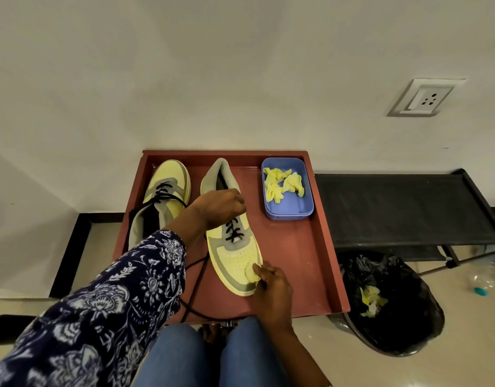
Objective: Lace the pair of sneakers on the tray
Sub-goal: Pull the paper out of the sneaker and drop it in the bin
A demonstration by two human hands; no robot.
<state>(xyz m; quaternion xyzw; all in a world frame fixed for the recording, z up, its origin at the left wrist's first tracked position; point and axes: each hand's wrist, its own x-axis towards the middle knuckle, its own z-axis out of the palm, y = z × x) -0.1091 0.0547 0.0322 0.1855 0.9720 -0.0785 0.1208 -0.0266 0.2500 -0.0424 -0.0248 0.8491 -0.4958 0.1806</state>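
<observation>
left hand (221, 206) curled on right sneaker (235, 247) at its black lace (233, 233), right hand (271, 286) pinching yellow wad (253, 270) at toe, red tray (310, 261)

Red-brown tray (318, 263), raised rim, rests on the pale tiled floor (464, 358) against a white wall.

On tray, directly:
- Left sneaker (168, 188), yellow and grey, toe toward the wall, black lace through its eyelets.
- Right sneaker (235, 247), same colours, toe toward the person, heel toward the wall; black lace (196, 277) partly threaded, loose end trailing over the tray's near edge.
- Blue box (286, 210) in the far right corner, holding crumpled yellow paper (282, 182).

On floor, right of tray: black low rack (402, 210) along the wall; bin (388, 311) lined with a black bag, near the tray's near right corner.
</observation>
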